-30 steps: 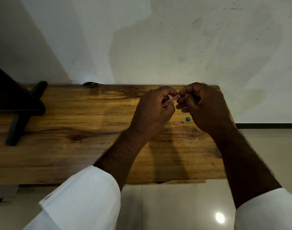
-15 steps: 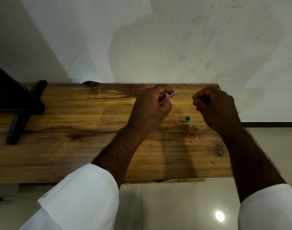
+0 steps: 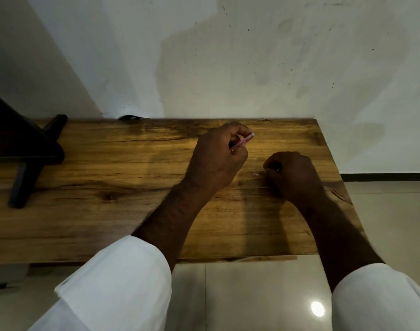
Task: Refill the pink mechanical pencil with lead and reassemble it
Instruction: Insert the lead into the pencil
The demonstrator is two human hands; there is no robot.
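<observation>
The left hand [image 3: 216,158] grips the pink pencil [image 3: 243,141] in curled fingers. The right hand [image 3: 292,175] rests on the table [image 3: 108,175], fingertips pinched; contents indiscernible.

- the counter [image 3: 132,177] is a long wooden top with dark grain and a knot, its far edge against the wall.
- a dark stand [image 3: 25,149] rests on its left end, one leg angled toward the near edge.
- a small pale piece [image 3: 255,174] lies on the wood right of centre, just beside the right hand [image 3: 292,177].
- that hand is low at the surface; whether it touches cannot be told.
- a dark item [image 3: 129,117] sits at the far edge by the wall.
</observation>
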